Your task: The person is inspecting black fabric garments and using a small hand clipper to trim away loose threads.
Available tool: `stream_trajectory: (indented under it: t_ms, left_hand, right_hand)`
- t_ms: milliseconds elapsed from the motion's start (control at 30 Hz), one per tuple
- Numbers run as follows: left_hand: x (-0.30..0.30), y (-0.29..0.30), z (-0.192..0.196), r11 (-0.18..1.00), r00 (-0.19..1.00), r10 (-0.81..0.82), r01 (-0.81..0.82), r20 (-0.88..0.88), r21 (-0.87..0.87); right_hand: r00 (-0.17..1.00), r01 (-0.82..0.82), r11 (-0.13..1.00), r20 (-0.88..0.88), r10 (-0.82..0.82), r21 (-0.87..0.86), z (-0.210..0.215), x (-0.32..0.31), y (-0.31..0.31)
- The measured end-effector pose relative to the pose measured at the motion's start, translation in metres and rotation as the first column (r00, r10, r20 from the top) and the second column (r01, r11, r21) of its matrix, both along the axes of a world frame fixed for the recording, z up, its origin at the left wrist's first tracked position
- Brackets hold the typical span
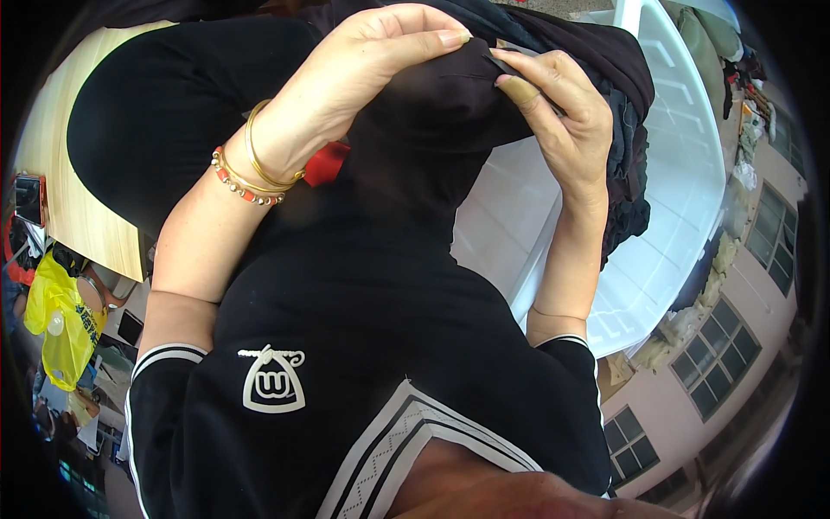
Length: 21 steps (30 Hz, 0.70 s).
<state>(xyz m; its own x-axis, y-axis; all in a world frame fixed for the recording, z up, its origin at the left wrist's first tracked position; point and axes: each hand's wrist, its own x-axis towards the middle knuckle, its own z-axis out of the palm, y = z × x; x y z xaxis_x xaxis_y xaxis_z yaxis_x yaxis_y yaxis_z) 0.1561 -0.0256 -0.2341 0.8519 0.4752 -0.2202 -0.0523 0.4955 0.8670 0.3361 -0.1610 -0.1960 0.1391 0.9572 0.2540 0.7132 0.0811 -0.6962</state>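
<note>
Dark brownish-black cloth (pixel 450 95), which looks like a garment, lies bunched over my lap and is raised between my hands at the top of the head view. My left hand (pixel 380 48) pinches its edge between thumb and fingers; a gold bangle and a beaded bracelet circle that wrist. A short gap away, my right hand (pixel 566 104) is closed on the same cloth with thumb and bent fingers. A small dark pointed bit shows between the right fingertips; whether it is a fold or a separate thing I cannot tell.
A white plastic basket (pixel 683 173) stands at my right, with dark garments (pixel 629 182) heaped over its near side. Something red (pixel 327 164) shows below my left wrist. At left are a pale wooden tabletop (pixel 95 208), a yellow plastic bag (pixel 65 320) and clutter.
</note>
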Motion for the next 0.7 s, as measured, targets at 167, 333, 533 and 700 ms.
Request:
stream_trajectory:
  t_ms: [167,333,533,700]
  left_hand:
    - [0.003,-0.001,0.003,1.000,1.000,-0.015,0.015,0.005,0.019]
    - [0.006,0.000,-0.004,0.985,0.998,-0.062,0.064,-0.017,0.163]
    - [0.008,-0.002,-0.023,0.934,0.972,-0.107,0.169,-0.207,0.313]
    - [0.005,0.003,-0.017,0.998,0.994,0.032,-0.026,-0.102,0.053]
  right_hand:
    - [0.964,0.109,0.994,-0.242,-0.111,-0.018,-0.003,-0.004,-0.001]
    - [0.940,0.181,0.959,-0.248,-0.234,-0.217,0.004,-0.006,-0.006]
    - [0.850,0.378,0.926,-0.402,-0.340,0.017,0.007,0.010,-0.012]
    - [0.916,0.401,0.914,0.010,-0.401,-0.062,-0.006,0.017,-0.010]
